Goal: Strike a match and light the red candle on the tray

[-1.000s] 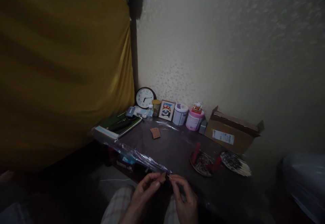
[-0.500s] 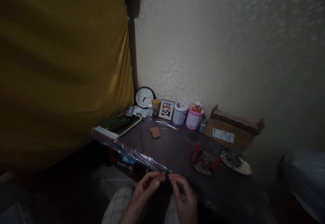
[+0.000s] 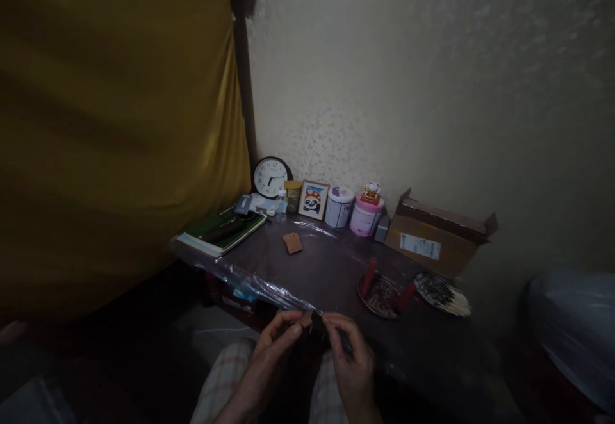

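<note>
Both of my hands meet over the near edge of a dark table (image 3: 327,277). My left hand (image 3: 273,347) is closed, pinching a small brown card piece (image 3: 308,320) between thumb and fingers. Close beside it, my right hand (image 3: 348,353) is closed in a pinch at the card's dark side. A thin pale stick seems to be in its fingertips, mostly hidden by the fingers and the dim light. Another brown card piece (image 3: 292,243), with small holes or marks, lies flat on the table beyond my hands.
Two red candles (image 3: 369,277) are on a round plate (image 3: 379,314). Beside it, a second plate holds many black and pale sticks (image 3: 442,294). Behind stand a cardboard box (image 3: 427,241), tubs (image 3: 339,207), a framed panda picture (image 3: 313,201) and a clock (image 3: 271,177). Books (image 3: 221,235) lie left.
The view has tilted slightly down, so the table items sit a little higher. My fingertips have drawn closer together, and the brown card piece has turned, showing more of its dark side.
</note>
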Demonstrator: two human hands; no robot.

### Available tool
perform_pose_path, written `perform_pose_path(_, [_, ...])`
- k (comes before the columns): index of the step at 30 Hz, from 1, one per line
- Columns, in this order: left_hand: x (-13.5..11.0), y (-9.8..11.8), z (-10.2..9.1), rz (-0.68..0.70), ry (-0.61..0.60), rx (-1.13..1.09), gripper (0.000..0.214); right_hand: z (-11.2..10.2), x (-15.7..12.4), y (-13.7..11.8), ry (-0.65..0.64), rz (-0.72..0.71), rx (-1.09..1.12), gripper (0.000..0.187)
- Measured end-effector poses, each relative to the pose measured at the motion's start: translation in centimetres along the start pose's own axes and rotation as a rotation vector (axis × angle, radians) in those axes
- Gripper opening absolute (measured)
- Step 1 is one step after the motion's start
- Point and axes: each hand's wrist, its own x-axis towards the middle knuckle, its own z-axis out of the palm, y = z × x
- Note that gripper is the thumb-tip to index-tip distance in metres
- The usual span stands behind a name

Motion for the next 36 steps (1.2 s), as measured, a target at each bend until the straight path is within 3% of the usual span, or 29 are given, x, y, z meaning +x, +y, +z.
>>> perform_pose_path(7, [0.3,0.3,1.2,0.003,0.012,-0.044,0.015,0.4,0.4,0.5,0.015,-0.126,-0.075,0.017])
perform_pose_path(10, [0.4,0.3,1.2,0.015,0.010,-0.046,0.013,0.4,0.7,1.0,0.003,-0.101,-0.118,0.014])
perform_pose_path(15, [0.7,0.3,1.2,0.007,0.027,-0.046,0.012,-0.8,1.3,-1.0,0.157,-0.124,-0.058,0.020])
perform_pose_path(18, [0.7,0.2,1.3,0.016,0.032,-0.053,0.013,-0.5,1.2,-0.4,0.071,-0.212,-0.053,0.024])
perform_pose_path(20, [0.5,0.1,1.4,0.029,0.025,-0.053,0.014,0.1,0.9,1.6,-0.046,-0.188,-0.158,0.017])
perform_pose_path(21, [0.4,0.1,1.3,0.034,0.022,-0.048,0.015,0.5,0.9,2.8,-0.037,-0.148,-0.209,0.017])
perform_pose_path(25, [0.2,0.2,1.1,0.044,0.018,-0.018,0.014,0.7,1.0,6.0,0.147,0.131,-0.153,0.017])
perform_pose_path(31, [0.2,0.1,1.0,0.037,0.013,-0.031,0.012,-0.1,1.7,3.1,0.210,0.233,0.063,0.012])
perform_pose_path(36, [0.3,0.1,1.2,0.033,0.016,-0.032,0.013,0.5,1.2,0.6,0.194,0.122,0.093,0.006])
